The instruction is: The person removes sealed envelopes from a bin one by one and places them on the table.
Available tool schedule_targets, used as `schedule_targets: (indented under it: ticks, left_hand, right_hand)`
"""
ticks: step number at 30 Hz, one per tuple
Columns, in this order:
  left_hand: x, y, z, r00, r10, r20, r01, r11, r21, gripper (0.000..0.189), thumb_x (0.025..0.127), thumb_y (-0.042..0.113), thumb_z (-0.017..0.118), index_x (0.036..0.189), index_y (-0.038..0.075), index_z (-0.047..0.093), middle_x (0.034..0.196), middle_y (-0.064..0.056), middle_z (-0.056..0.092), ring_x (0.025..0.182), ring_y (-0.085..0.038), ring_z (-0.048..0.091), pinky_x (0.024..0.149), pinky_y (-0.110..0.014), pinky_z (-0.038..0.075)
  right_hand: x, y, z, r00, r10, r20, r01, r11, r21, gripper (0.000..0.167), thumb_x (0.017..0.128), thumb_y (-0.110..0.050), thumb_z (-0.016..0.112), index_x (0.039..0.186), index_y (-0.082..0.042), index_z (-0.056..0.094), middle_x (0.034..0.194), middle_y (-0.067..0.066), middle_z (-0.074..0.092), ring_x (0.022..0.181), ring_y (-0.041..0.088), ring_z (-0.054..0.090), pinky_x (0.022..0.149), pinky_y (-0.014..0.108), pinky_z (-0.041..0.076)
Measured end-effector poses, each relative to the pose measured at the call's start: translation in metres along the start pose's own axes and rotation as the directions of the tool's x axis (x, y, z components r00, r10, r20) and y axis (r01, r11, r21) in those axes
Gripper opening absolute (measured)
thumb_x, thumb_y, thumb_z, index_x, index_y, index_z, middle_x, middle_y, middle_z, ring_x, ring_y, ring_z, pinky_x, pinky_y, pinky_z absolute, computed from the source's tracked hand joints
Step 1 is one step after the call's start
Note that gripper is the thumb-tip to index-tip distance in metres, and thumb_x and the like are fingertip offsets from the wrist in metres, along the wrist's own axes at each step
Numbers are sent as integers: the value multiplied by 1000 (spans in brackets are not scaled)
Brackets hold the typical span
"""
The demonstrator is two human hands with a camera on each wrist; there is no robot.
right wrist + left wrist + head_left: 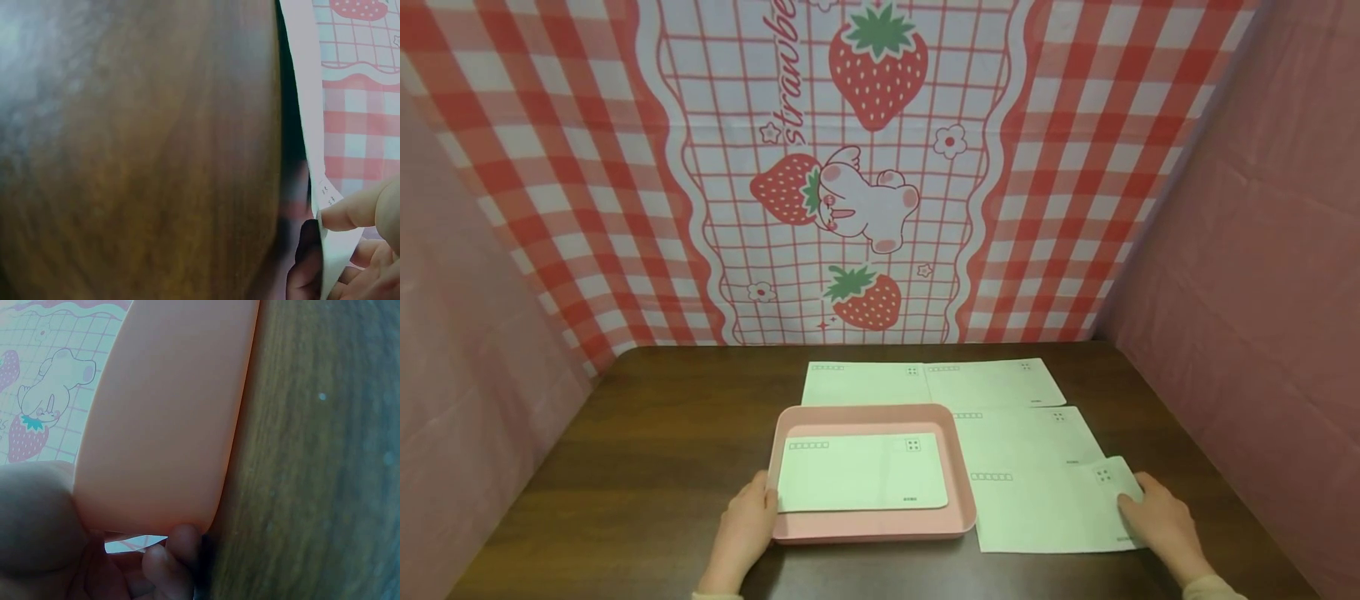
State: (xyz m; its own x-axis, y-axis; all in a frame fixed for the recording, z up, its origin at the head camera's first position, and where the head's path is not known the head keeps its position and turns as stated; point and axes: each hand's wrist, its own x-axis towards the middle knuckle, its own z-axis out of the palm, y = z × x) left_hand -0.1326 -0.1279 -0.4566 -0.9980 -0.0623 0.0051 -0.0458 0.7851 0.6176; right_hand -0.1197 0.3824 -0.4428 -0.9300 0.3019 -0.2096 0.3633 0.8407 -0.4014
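In the head view my left hand [747, 518] holds the left side of a shallow pink tray [872, 525]. The left wrist view shows the tray's outer wall [165, 419] close up, with fingertips [167, 569] curled at its lower corner. A white envelope [857, 477], printed with small boxes and a stamp square, lies in the tray. To the right, my right hand [1161, 521] pinches the right edge of another envelope [1045, 512]. Seen from the right wrist, that envelope [305, 81] is nearly edge-on, thumb on one face and fingers behind, its held corner bent.
Behind the tray lie two envelopes side by side, a left one [865, 383] and a right one [992, 383]. Another envelope [1022, 433] lies beside the tray, above the pinched one. The brown wooden table [647, 467] ends at a strawberry-print cloth [850, 208], with pink curtains [1262, 292] at the sides.
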Motion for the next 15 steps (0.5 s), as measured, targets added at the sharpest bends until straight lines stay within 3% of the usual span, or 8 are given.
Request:
schedule_targets:
  ticks: [8, 15]
  left_hand:
    - [0, 0, 1, 1000, -3, -5, 3, 1000, 1, 21, 89, 11, 43, 104, -1, 52, 89, -18, 59, 83, -41, 59, 63, -50, 44]
    - [-1, -1, 0, 1000, -1, -10, 1, 1000, -5, 20, 89, 11, 43, 102, 0, 52, 85, -16, 58, 79, -37, 59, 62, -49, 43]
  right_hand:
    - [0, -2, 1, 1000, -1, -7, 1, 999, -44, 54, 87, -27, 45, 120, 14, 38, 119, 40, 42, 94, 52, 50, 72, 52, 42]
    - [-2, -4, 2, 999, 50, -3, -50, 997, -58, 59, 83, -34, 51, 120, 11, 39, 114, 38, 46, 84, 44, 54, 62, 47, 42]
